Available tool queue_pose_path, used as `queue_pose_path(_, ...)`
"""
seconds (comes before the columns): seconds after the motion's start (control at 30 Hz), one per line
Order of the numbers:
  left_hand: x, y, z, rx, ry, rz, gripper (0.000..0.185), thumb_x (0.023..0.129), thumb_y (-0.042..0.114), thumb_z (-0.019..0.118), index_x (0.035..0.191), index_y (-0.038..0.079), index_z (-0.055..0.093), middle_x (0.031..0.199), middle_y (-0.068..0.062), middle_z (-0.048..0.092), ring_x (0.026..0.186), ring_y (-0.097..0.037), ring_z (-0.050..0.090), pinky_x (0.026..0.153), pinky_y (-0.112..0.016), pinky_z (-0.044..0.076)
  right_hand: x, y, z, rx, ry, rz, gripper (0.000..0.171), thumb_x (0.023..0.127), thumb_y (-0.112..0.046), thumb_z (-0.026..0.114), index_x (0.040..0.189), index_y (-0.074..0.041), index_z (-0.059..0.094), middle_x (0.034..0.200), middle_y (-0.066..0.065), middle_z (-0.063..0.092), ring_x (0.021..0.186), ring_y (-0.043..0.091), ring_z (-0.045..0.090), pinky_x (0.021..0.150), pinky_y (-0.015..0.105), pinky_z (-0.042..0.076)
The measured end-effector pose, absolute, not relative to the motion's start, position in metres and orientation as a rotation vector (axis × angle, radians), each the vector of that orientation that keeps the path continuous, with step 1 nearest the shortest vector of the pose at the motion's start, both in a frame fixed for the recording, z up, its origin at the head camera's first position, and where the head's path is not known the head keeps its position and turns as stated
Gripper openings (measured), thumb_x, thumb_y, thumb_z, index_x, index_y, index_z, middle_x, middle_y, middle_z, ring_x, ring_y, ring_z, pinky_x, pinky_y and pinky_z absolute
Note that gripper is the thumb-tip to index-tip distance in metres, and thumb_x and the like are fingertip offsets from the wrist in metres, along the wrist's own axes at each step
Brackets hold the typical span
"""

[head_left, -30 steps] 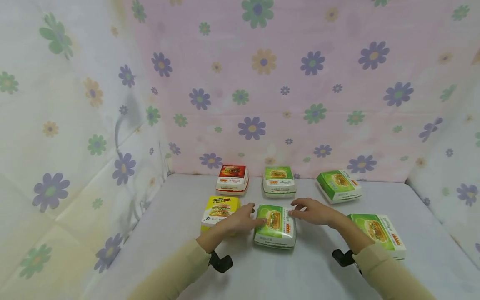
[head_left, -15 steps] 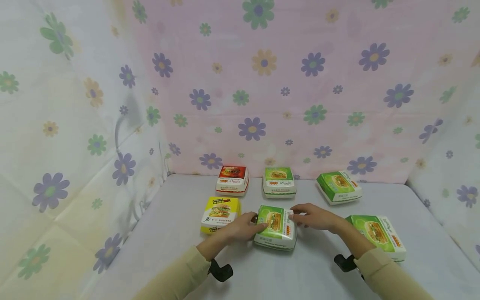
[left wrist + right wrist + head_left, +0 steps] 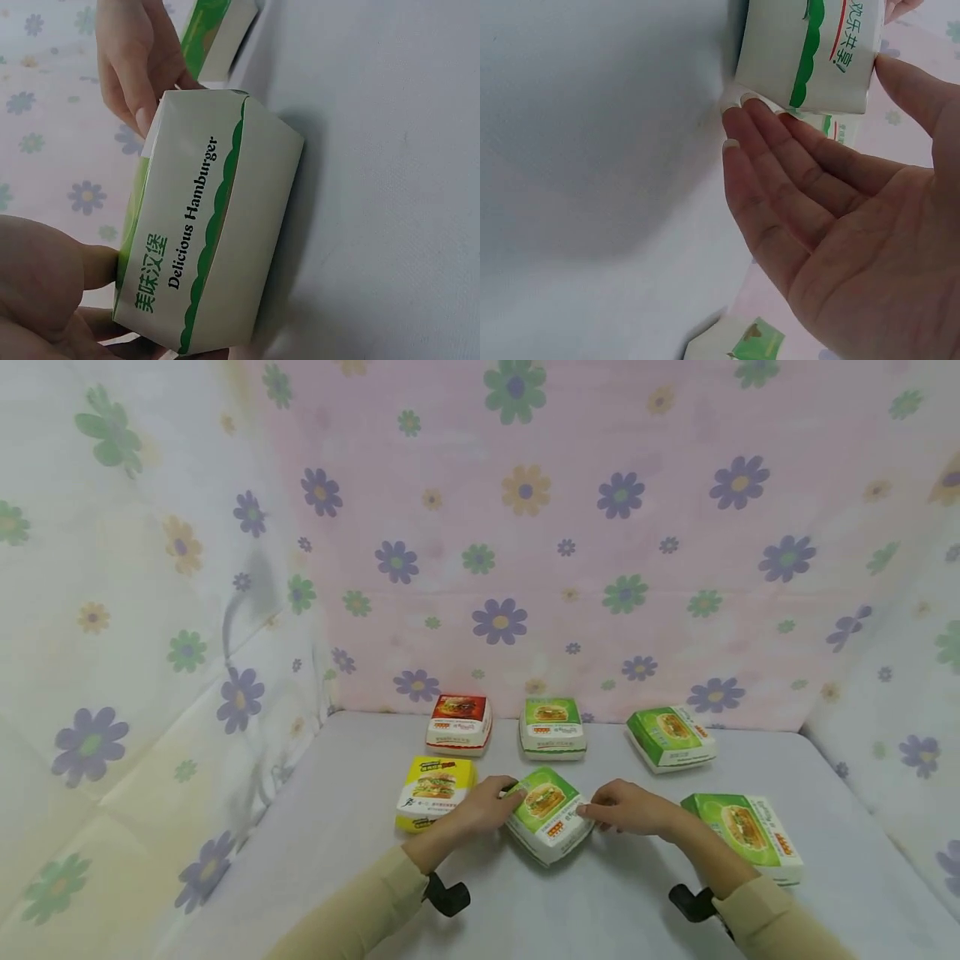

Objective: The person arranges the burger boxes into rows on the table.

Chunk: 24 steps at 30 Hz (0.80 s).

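Note:
A green and white hamburger box (image 3: pixel 547 817) sits turned at an angle on the table, between both hands. My left hand (image 3: pixel 486 806) grips its left corner, thumb on the top edge and fingers bent round the side, as the left wrist view shows. With the thumb at the top edge and fingertips against the side, my right hand (image 3: pixel 630 810) pinches the opposite corner. "Delicious Hamburger" is printed on the side of the box (image 3: pixel 217 217) in the left wrist view. Just left of my left hand lies a yellow and white hamburger box (image 3: pixel 435 789).
Along the back stand a red and white box (image 3: pixel 459 725), a green and white box (image 3: pixel 552 728) and a tilted-round green box (image 3: pixel 671 737). Another green box (image 3: pixel 744 837) lies beside my right forearm. Flowered cloth (image 3: pixel 498 527) walls enclose the pale table (image 3: pixel 570 918).
The middle green box has turned clockwise, one corner now pointing toward me. My hands have closed in on its corners and moved with it. The other boxes stay put.

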<state>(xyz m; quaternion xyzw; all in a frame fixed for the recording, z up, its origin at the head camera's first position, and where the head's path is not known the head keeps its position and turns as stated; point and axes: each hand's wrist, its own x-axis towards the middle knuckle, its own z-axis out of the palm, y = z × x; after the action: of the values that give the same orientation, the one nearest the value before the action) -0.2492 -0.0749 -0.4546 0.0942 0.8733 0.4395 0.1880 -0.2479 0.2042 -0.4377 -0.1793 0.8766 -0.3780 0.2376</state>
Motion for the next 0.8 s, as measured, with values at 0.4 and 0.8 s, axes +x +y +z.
queue_pose_path(0.4, -0.247, -0.077, -0.448, 0.253, 2.459, 1.179, 0.065, 0.103, 0.047, 0.057, 0.153, 0.007, 0.044, 0.152, -0.017, 0.049, 0.141, -0.037, 0.044, 0.114, -0.061, 0.036, -0.255, 0.188, -0.422, -0.512, 2.534, -0.961, 0.054, 0.103, -0.037, 0.06, 0.133, 0.009, 0.059, 0.125, 0.016, 0.065, 0.119, 0.036, 0.059, 0.094, 0.052, 0.053)
queue_pose_path(0.8, -0.246, -0.075, -0.447, 0.284, 2.482, 1.179, 0.059, 0.104, 0.037, 0.061, 0.148, 0.002, 0.047, 0.15, -0.02, 0.049, 0.139, -0.035, 0.045, 0.116, -0.057, 0.036, -0.256, 0.187, -0.432, -0.522, 2.442, -1.055, 0.036, 0.102, -0.031, 0.063, 0.109, 0.004, 0.071, 0.097, 0.009, 0.069, 0.087, 0.022, 0.065, 0.074, 0.041, 0.058)
